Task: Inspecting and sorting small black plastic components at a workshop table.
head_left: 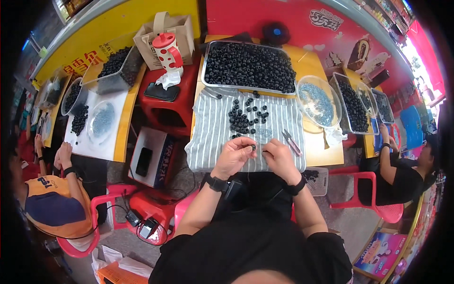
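My left hand [233, 156] pinches a small black ring-shaped part [253, 147] between thumb and fingertips, over the front of a grey-and-white striped cloth [208, 128]. Just right of it, my right hand [280, 160] has its thumb and fingers pressed together; whatever they grip is too small to make out. Beyond my hands lies a loose pile of black ring-shaped parts [241, 122]. Several tiny clear pieces [266, 133] are scattered next to the pile. Small snips with pinkish handles [292, 143] rest to the right of my right hand.
A clear tray [204, 75] full of black parts stands behind the cloth. To its right sits a round tub [338, 112] of tiny bluish pieces. A red stool [165, 111] bears a phone and dotted cup. People [59, 203] work at tables on both sides.
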Motion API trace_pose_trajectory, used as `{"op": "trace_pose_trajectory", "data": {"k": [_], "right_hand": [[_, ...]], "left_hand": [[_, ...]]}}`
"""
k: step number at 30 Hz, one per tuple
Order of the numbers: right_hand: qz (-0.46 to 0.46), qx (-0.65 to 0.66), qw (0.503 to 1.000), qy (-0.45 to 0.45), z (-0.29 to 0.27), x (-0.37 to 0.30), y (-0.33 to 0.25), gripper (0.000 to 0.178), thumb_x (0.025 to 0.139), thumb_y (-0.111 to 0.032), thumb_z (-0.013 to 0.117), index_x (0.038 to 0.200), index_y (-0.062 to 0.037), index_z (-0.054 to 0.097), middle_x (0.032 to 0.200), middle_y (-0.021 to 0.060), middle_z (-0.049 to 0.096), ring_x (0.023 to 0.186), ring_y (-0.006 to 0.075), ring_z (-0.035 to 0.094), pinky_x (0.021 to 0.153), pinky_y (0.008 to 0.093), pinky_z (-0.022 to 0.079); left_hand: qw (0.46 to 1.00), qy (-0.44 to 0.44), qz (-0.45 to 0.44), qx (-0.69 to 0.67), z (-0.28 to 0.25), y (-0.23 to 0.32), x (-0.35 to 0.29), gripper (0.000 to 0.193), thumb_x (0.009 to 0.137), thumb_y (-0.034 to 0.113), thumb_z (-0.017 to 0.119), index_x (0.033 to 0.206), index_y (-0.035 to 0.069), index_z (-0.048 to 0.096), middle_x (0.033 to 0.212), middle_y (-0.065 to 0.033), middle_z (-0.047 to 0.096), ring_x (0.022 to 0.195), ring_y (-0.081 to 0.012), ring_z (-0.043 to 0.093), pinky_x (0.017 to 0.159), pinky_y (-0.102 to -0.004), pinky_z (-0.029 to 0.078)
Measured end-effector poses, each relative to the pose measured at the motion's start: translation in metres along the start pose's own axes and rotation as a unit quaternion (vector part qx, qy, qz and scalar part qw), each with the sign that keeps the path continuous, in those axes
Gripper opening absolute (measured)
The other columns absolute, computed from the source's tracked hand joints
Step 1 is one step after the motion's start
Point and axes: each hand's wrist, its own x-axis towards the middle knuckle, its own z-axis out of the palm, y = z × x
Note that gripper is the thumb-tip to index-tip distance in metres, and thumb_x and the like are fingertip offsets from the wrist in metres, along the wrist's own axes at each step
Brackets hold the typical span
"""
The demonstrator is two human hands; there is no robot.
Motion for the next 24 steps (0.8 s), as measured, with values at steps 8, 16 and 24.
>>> {"op": "trace_pose_trajectory", "data": {"k": [8,16,24], "right_hand": [[0.1,0.365,0.924,0.059,0.001,0.0,-0.033,0.004,0.083,0.004,0.063,0.086,0.0027,0.062,0.08,0.0032,0.06,0.076,0.01,0.062,0.064,0.0235,0.047],[0.093,0.379,0.918,0.067,0.013,-0.002,-0.032,0.009,0.082,0.011,0.061,0.085,0.0028,0.06,0.082,0.0036,0.06,0.078,0.0105,0.063,0.069,0.0222,0.049],[0.068,0.328,0.941,0.046,0.01,0.0,-0.027,0.01,0.079,0.005,0.067,0.086,0.001,0.062,0.078,0.0045,0.063,0.074,0.0103,0.062,0.063,0.0228,0.047]], "left_hand": [[1.0,0.011,-0.002,-0.002,0.001,0.001,0.0,0.021,0.088,-0.003,0.06,0.108,-0.003,0.062,0.1,-0.0091,0.064,0.086,-0.0179,0.063,0.078,-0.0299,0.052],[1.0,0.01,0.013,0.012,-0.001,-0.001,0.0,0.02,0.087,-0.006,0.059,0.106,-0.004,0.063,0.105,-0.0089,0.062,0.089,-0.0172,0.062,0.078,-0.0289,0.052],[0.999,0.0,0.011,0.033,-0.002,-0.002,-0.001,0.023,0.086,-0.007,0.06,0.109,-0.005,0.062,0.103,-0.0082,0.061,0.09,-0.0164,0.062,0.079,-0.0275,0.053]]}}
